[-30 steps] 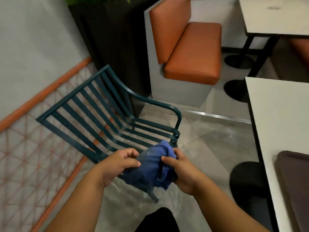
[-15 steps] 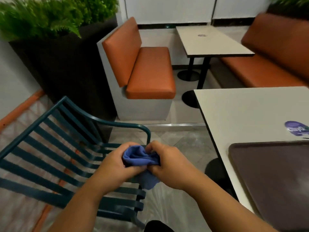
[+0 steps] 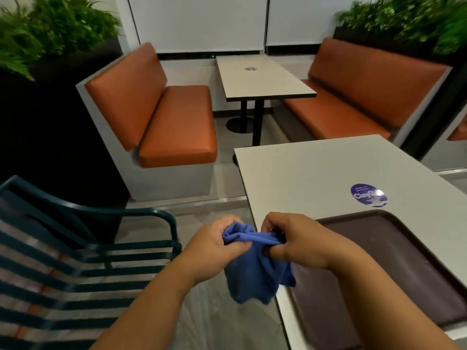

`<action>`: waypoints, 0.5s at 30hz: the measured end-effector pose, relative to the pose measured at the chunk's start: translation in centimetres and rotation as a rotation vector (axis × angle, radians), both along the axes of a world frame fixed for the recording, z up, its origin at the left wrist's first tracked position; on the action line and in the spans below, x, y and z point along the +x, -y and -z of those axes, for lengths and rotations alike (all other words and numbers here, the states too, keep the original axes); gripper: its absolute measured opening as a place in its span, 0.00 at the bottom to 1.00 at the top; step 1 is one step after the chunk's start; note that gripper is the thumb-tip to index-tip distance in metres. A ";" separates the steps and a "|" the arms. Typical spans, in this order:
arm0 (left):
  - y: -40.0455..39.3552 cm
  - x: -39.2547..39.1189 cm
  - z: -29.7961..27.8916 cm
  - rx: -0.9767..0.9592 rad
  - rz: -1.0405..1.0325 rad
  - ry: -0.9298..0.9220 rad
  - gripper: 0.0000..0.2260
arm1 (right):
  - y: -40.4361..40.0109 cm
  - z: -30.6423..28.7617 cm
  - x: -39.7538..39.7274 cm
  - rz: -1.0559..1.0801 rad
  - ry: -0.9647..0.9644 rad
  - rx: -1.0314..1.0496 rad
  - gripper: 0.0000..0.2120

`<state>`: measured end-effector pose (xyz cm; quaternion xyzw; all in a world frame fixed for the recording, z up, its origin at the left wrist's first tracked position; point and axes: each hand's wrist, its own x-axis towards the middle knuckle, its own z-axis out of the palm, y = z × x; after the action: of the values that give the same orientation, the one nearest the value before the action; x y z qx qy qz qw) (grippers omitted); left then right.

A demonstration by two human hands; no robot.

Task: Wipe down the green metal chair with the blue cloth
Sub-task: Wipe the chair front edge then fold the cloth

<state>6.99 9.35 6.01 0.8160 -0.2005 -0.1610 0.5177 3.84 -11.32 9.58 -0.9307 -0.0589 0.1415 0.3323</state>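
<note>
So the big white rectangular table is crowding us on the right, and that's our first worry: the dark green slatted metal chair sits off to our left, and we're standing between the two, so a wide swing with the elbow could knock the table edge or shove the brown plastic tray lying on it.

The chair itself looks light and open-framed. We'd guess pressing hard on the armrest could make it skid or tip, since neither hand is steadying it.

Then the crumpled blue cloth. It's up in the air in front of us, clear of the chair, with both hands pinching its top edge: left hand curled round one bunch, right hand gripping the other. Most of it dangles loose below. If we go at the slats like that, the hanging tail could probably snag between them, or we just smear with a wad instead of a flat face. Folding it first seems smart.
</note>
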 end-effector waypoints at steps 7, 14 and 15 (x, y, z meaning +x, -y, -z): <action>12.6 2.0 1.3 0.060 -0.024 0.019 0.06 | 11.0 1.8 1.9 0.098 0.087 -0.121 0.06; 18.0 2.4 3.9 0.124 -0.107 0.141 0.04 | 15.9 5.5 2.0 0.115 0.147 0.015 0.15; 18.2 2.5 4.3 0.136 -0.106 0.121 0.03 | 16.2 5.9 2.2 0.109 0.143 0.006 0.13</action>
<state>9.52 -8.84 1.73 0.8669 -0.1767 -0.0970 0.4559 6.08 -27.55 3.64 -0.9393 -0.0322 0.0564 0.3370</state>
